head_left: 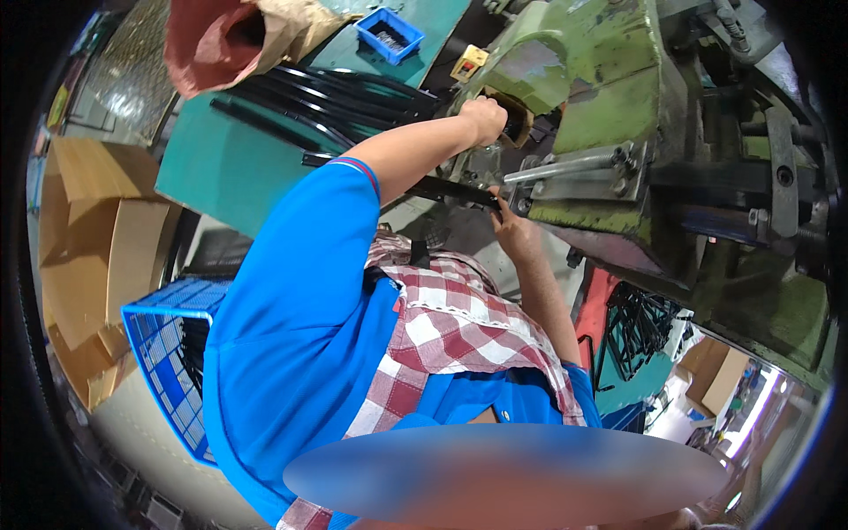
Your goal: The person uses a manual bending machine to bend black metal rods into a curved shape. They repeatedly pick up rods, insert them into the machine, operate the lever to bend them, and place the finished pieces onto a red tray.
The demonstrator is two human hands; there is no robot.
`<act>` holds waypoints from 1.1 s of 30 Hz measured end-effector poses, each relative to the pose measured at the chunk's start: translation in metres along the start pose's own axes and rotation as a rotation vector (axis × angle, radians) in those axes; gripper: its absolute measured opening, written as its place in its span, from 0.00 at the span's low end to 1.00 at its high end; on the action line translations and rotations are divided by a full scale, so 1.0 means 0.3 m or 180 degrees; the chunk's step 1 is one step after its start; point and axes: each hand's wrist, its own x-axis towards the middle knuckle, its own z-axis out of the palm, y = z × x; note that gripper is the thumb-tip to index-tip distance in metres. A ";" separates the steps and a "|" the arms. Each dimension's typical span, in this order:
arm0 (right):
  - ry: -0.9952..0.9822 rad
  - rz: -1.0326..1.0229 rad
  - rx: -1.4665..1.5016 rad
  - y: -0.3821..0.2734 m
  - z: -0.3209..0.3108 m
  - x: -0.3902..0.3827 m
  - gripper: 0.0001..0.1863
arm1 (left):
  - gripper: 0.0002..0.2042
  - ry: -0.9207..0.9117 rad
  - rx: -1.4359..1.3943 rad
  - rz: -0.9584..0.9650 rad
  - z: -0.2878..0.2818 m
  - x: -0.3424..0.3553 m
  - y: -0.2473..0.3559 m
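My left arm reaches across to the worn green machine (609,97). My left hand (483,121) is closed there, beside a small brown box (519,124) on the machine. What its fingers hold, if anything, is hidden. Lower down, my right hand (515,231) pinches the end of a long black metal bar (442,190), close to a metal block with a rod (565,166) on the machine. The bar runs leftward under my left forearm, which covers part of it.
Many black bars (327,102) lie on a green table (212,159), with a blue bin of small parts (389,37) and a sack (256,44). Cardboard boxes (84,238) and a blue crate (168,353) stand left. More black parts (636,327) lie lower right.
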 end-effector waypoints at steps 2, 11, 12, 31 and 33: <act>0.0000 0.0115 0.0255 0.016 0.036 -0.026 0.26 | 0.13 -0.0059 0.0240 0.0111 -0.021 0.051 0.016; 0.0384 0.1760 0.3888 -0.058 0.059 -0.098 0.20 | 0.13 -0.0331 0.0524 0.0062 0.040 0.165 -0.006; 0.0014 0.1397 0.2866 -0.088 -0.081 -0.034 0.19 | 0.13 -0.0396 0.0675 0.0088 0.036 0.157 -0.006; -0.0077 0.1316 0.2339 -0.081 -0.178 -0.028 0.16 | 0.09 -0.0007 0.0524 0.0658 0.091 0.139 -0.025; 0.0096 0.1684 0.2997 -0.047 -0.068 -0.087 0.19 | 0.09 0.0049 0.0428 0.0633 0.079 0.137 -0.033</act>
